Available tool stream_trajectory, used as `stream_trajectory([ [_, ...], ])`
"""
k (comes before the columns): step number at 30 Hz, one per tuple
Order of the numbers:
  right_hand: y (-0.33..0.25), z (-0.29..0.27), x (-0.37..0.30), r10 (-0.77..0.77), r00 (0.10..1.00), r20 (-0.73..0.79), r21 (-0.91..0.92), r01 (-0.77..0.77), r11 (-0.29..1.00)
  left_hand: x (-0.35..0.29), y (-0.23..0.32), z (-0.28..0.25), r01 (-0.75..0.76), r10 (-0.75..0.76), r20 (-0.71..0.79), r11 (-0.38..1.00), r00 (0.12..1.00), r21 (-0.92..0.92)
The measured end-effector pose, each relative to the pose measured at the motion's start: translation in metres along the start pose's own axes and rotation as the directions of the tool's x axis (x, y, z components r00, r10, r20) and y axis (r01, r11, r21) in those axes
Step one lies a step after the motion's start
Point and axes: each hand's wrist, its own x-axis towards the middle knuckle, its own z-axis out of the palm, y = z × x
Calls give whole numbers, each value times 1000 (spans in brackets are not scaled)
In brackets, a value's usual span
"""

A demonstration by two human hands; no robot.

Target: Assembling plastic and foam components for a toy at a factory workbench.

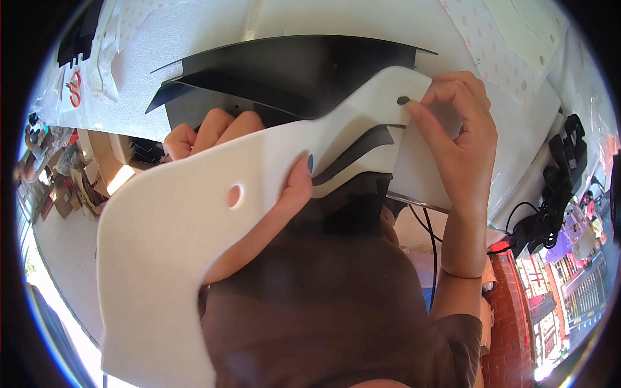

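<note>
A large curved white sheet, with a round hole through it, slants across the view. My left hand grips its middle, thumb on the near face and fingers curled over the far edge. At the sheet's right end, my right hand pinches the border between thumb and forefinger. Under that end show a curved black strip and a darker black piece; whether they join the sheet, I cannot tell. Behind lies a long curved black panel on the table, partly covered by the sheet.
The table has a pale covering. Red-handled scissors lie at the far left, and printed backing sheets at the far right. Black cables hang by the right edge. Cardboard boxes stand on the left.
</note>
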Motion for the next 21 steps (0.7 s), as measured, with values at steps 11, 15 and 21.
stream_trajectory([
  [11,1,0,1,3,1000,22,-97,-1,995,11,1,18,-71,69,-101,997,992,-11],
  [15,-1,2,4,-11,1000,24,-95,13,995,8,1,17,-66,68,-107,997,992,26],
  [21,-2,0,2,-3,1000,18,-87,5,996,8,0,21,-79,76,-122,997,990,-19],
])
